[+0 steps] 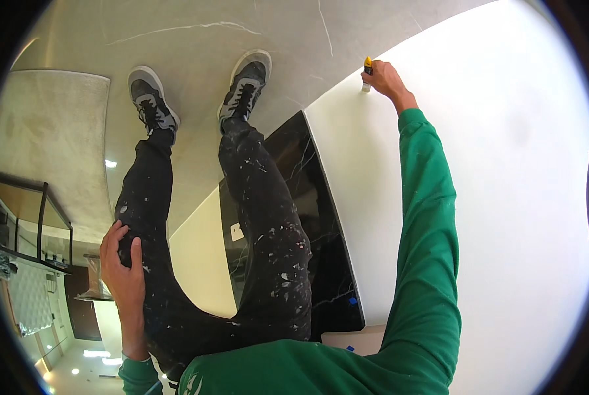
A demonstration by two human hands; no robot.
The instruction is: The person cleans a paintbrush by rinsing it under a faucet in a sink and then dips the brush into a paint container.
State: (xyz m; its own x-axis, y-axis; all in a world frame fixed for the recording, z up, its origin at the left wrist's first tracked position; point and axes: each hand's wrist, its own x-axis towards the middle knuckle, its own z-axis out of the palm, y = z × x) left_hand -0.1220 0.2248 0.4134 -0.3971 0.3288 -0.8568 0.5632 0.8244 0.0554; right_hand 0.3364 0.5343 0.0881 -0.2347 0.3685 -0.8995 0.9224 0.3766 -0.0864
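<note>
Yellow-and-black tool, possibly a brush, gripped at left edge of right hand, left hand loose on thigh

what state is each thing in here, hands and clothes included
Right hand: closed around the tool
Yellow and black tool: held; contact with the white surface can't be told
Left hand: open, resting on the left leg
Right sleeve: outstretched
Dark trousers: spotted with pale marks
Shoes: on, laced
Ceiling lights: lit
</note>
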